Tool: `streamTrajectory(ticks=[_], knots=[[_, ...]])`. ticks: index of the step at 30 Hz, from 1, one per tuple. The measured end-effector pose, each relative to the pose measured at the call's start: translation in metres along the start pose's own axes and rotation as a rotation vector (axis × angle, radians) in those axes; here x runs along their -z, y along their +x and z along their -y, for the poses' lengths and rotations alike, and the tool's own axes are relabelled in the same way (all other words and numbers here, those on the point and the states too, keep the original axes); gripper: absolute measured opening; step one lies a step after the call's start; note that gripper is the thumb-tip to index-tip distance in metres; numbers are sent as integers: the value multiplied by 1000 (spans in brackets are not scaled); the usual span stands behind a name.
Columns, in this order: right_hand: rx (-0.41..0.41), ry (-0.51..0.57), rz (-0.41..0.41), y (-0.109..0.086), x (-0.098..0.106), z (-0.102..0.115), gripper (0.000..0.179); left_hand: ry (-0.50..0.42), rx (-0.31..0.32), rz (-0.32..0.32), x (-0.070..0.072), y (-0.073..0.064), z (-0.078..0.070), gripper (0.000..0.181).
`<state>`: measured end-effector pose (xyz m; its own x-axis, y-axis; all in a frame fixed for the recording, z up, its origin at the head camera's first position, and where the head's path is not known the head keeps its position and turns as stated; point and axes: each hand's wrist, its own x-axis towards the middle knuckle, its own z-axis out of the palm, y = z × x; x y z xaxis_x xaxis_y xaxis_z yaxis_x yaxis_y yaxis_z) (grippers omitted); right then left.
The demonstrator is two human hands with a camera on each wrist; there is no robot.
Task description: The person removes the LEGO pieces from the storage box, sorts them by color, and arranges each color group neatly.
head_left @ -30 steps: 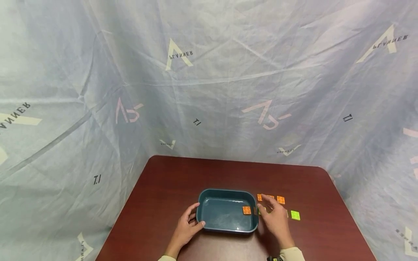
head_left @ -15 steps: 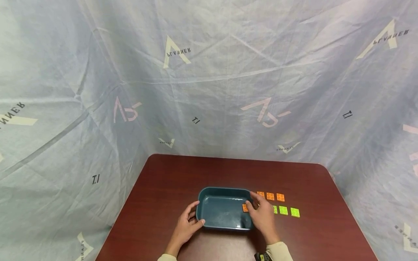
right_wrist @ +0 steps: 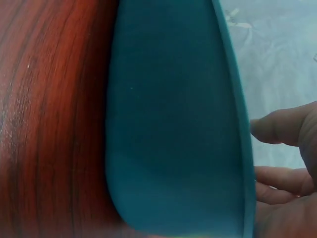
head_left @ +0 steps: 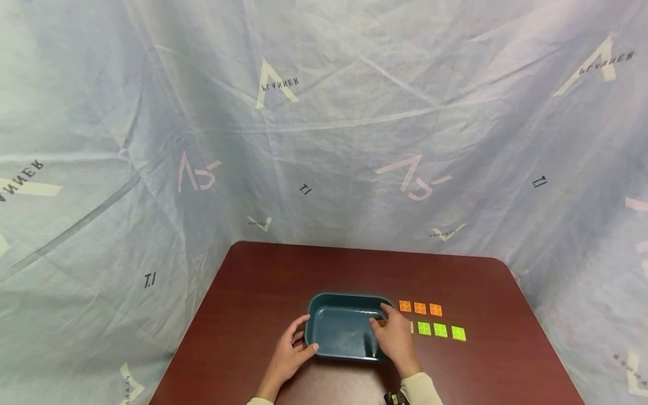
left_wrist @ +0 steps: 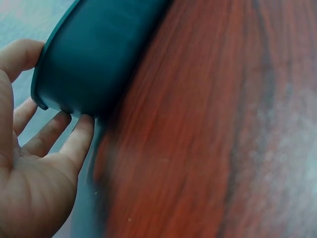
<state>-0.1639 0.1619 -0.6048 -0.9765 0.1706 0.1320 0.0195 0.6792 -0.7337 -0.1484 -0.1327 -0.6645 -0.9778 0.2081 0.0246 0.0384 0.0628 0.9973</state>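
Note:
A dark teal tray [head_left: 349,358] stands on the table before me. My left hand [head_left: 288,353] grips its left end, thumb at the near rim and fingers along the outer wall. The left wrist view shows those fingertips against the tray's side. My right hand [head_left: 397,336] reaches over the tray's right end, thumb and index finger apart around an orange toy building brick [head_left: 382,323] inside. That hand covers most of the brick. From the right wrist, the tray wall [right_wrist: 173,124] hides the fingertips, and the fingers look spread behind the rim.
Right of the tray, three orange bricks [head_left: 419,308] lie in a row. Nearer me runs a row of several lime-green bricks [head_left: 440,330], its leftmost one partly behind my right hand. The reddish-brown table [head_left: 263,270] meets a hanging grey sheet [head_left: 324,225] behind.
My right hand has moved left from the lime-green row, over the rim and down to the orange brick in the tray. My left hand keeps its hold on the tray.

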Motion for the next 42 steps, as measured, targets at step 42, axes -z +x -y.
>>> streamTrajectory(ticks=[42], knots=[[92,-191,92,22,-33,-6,40,2,-24,-16,-1,-1,2,78]])
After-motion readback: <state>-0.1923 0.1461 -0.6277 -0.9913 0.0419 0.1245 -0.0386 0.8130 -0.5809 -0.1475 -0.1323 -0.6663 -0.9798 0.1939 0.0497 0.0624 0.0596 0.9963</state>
